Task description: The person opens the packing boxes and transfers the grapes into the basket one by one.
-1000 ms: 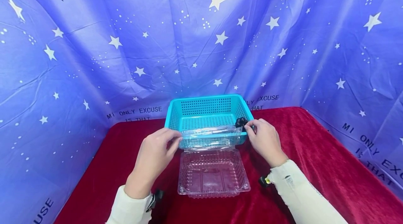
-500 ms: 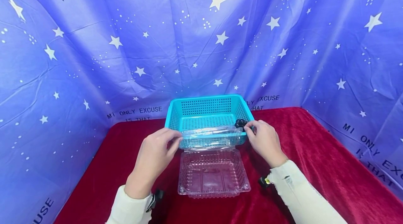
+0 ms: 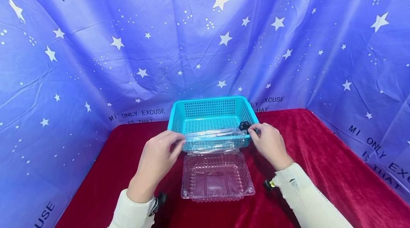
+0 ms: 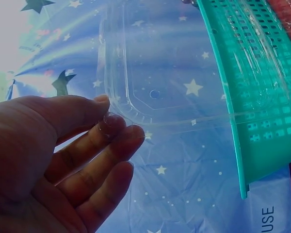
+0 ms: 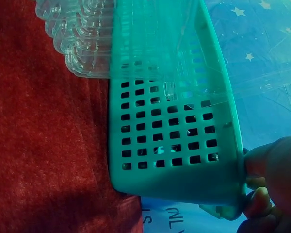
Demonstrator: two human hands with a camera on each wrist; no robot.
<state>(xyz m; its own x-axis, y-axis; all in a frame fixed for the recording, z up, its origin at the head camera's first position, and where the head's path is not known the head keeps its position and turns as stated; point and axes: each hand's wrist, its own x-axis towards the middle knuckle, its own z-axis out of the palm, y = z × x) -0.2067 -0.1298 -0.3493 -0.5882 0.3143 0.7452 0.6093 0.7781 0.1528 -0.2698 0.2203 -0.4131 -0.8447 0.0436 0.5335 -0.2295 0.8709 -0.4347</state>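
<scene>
In the head view my left hand (image 3: 160, 155) pinches the left corner of a clear plastic clamshell box's raised lid (image 4: 150, 114) between thumb and fingertips. The box's lower tray (image 3: 217, 174) lies open on the red cloth, and the lid stands against the front of a turquoise plastic basket (image 3: 209, 112). My right hand (image 3: 269, 142) has its thumb and curled fingers at the basket's front right corner, where they appear to grip the rim. Right beside those fingertips, inside the corner, sit several glossy dark round fruits (image 3: 245, 125) that look like grapes.
Red velvet cloth (image 3: 304, 142) covers the table. Behind it and along both sides hangs a blue curtain (image 3: 192, 50) with white stars and printed lettering. The basket stands close to the rear curtain. In the right wrist view the box's ribbed side (image 5: 85, 39) sits directly before the basket.
</scene>
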